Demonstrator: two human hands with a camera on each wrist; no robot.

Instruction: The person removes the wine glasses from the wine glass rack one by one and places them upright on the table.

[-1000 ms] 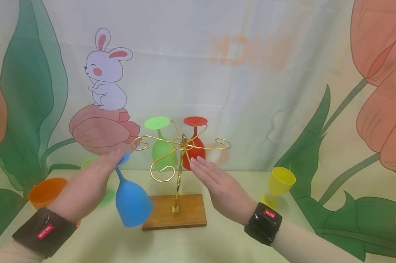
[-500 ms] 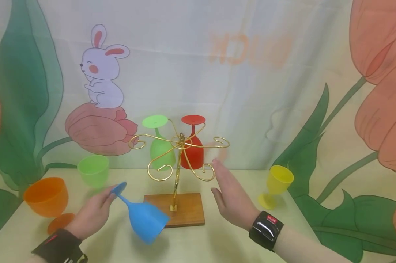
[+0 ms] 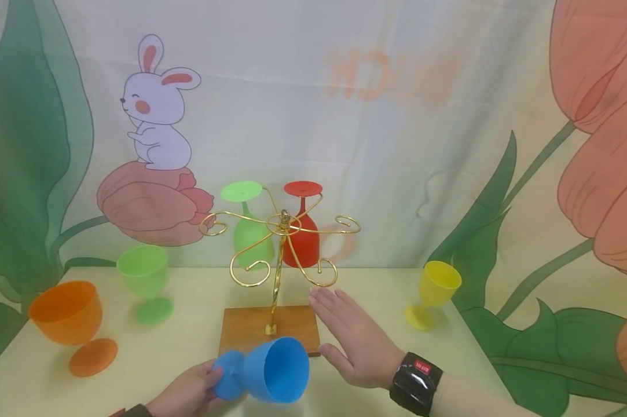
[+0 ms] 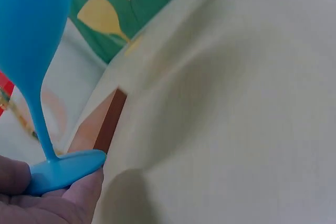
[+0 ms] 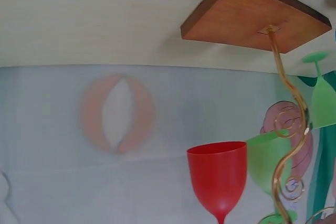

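My left hand (image 3: 190, 388) pinches the foot of a blue goblet (image 3: 277, 370) between thumb and fingers. The goblet lies on its side in the air, its mouth facing right and toward me, in front of the rack's wooden base (image 3: 230, 324). In the left wrist view, the thumb sits on the foot of the blue goblet (image 4: 31, 35), with fingers beneath it. My right hand (image 3: 357, 341) holds nothing, its fingers extended below the front right hook of the gold glass rack (image 3: 278, 266). A green goblet (image 3: 253, 240) and a red goblet (image 3: 303, 243) hang upside down from the rack's back arms.
An orange goblet (image 3: 68, 313) and another green goblet (image 3: 143, 272) stand on the table (image 3: 391, 289) at left. A yellow goblet (image 3: 438, 284) stands at right. Behind hangs a printed cloth (image 3: 271, 104) with a rabbit and flowers. The rack's curled arms spread over its base.
My left hand has come down and right with the blue goblet, which has turned from mouth-down to sideways. My right hand has pulled away from the rack's front right arm and lowered.
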